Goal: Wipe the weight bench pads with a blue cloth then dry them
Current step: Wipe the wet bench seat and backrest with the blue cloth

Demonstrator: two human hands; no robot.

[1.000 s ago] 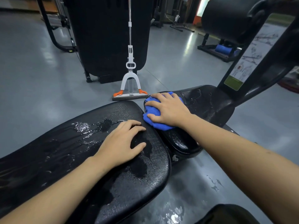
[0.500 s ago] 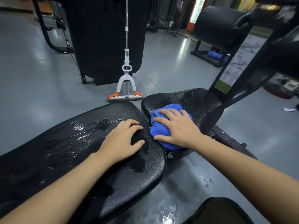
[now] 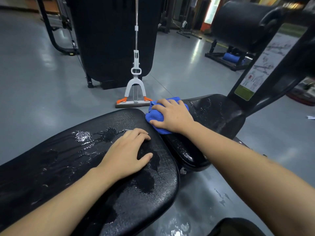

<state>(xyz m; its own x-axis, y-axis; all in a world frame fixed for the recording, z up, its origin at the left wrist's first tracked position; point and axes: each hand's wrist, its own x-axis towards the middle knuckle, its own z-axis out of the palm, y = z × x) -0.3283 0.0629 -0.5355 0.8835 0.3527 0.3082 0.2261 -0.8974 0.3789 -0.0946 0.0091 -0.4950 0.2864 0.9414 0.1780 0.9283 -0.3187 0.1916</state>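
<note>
A long black back pad runs from lower left to the middle, wet with droplets and streaks. Beyond it lies the smaller black seat pad, also wet. My left hand rests on the near end of the long pad, fingers loosely bent, holding nothing. My right hand presses a bunched blue cloth onto the left end of the seat pad, fingers spread over it. Most of the cloth is hidden under the hand.
A sponge mop stands on the grey floor just beyond the pads, leaning at a black machine panel. A black frame post with an exercise chart rises at right below a roller pad. Water lies on the floor below.
My right hand slid the blue cloth back along the seat pad toward its far left end, after moving nearer half a second ago. My left hand stayed on the long pad.
</note>
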